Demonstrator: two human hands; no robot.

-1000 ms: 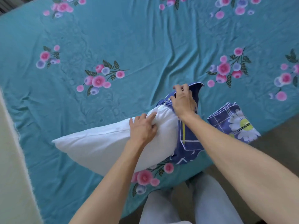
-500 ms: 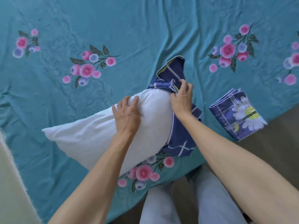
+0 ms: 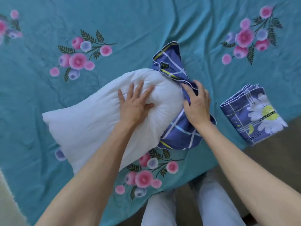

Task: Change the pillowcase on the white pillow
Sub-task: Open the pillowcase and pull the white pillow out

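A bed covered by a wrinkled teal sheet printed with pink and lilac flower sprays [image 3: 146, 22] fills most of the view; its near edge runs diagonally from lower centre up to the right, and beyond that edge lies a strip of brown floor [image 3: 268, 157] where the person's legs in pale trousers [image 3: 211, 201] stand. The far and left stretches of the sheet are open, while a pale cream surface [image 3: 6, 206] borders the near left corner. A plump white pillow [image 3: 91, 118] lies slantwise near the bed's near edge, its bare left corner pointing left and its right end still tucked inside a bunched blue pillowcase with white and yellow check lines [image 3: 177, 129], which covers only that end and rises in a loose crumpled peak on the far side. The left hand [image 3: 135, 103] rests flat on the pillow with fingers spread, pressing a dent into the stuffing. The right hand [image 3: 197, 105] grips the gathered rim of the blue pillowcase, fingers curled into the cloth. To the right, apart from the pillow and close to the bed's edge, sits a folded blue pillowcase printed with a white daisy [image 3: 254, 113].
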